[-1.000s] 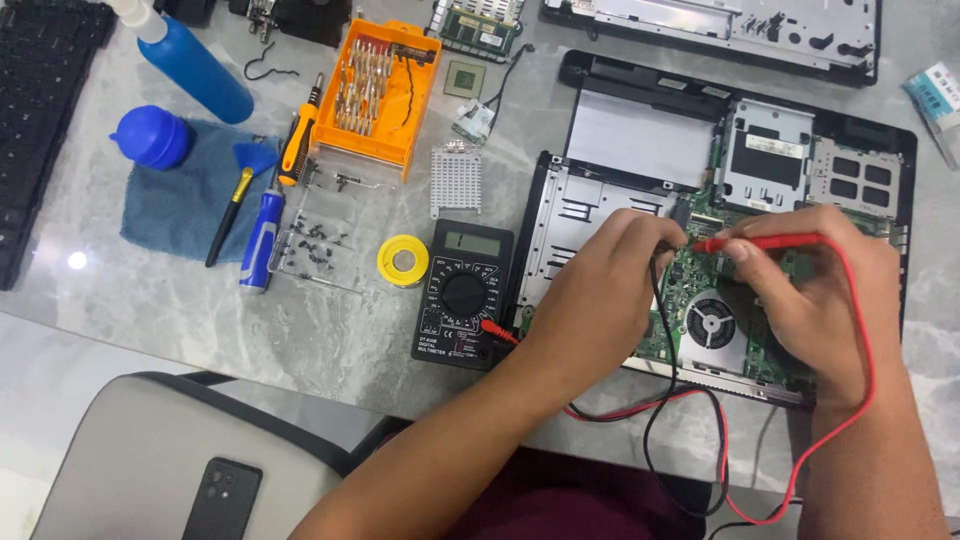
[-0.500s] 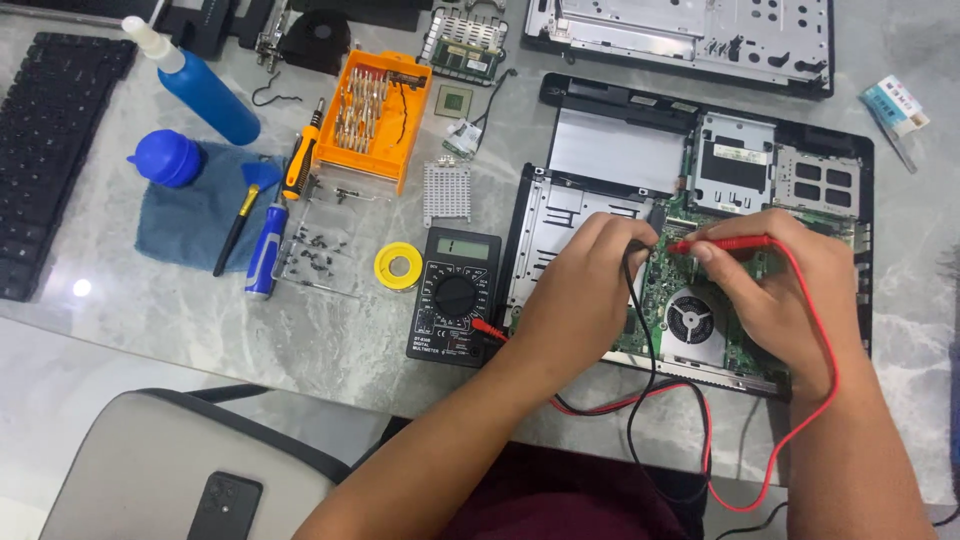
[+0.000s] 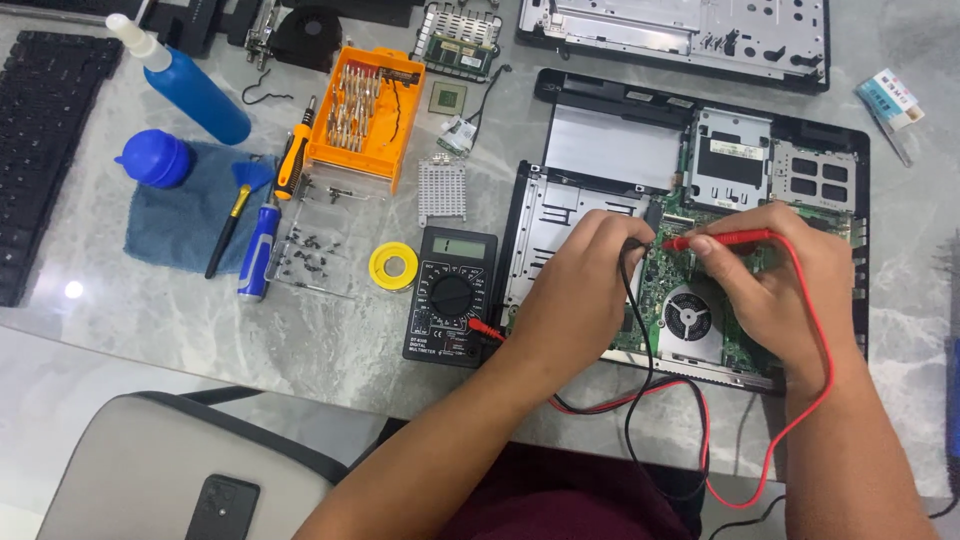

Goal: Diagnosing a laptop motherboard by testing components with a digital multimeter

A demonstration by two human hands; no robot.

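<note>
Red probe (image 3: 725, 239) and black probe (image 3: 634, 246), tips down on opened laptop's green board (image 3: 668, 268).

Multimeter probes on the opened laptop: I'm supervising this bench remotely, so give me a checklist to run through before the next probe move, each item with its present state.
1. Red probe gripped in the right hand, tip down on the green board: ok.
2. Black lead running out from under the left hand: ok; its tip is hidden, so contact: cannot tell.
3. Multimeter lying face up beside the laptop with a lead plugged in: ok.
4. Reading on its display: cannot tell, too small.
5. Loose screws lying apart from the board, near the blue-handled screwdriver: ok.
6. Red lead looping around the right wrist, may snag: not ok.
</note>
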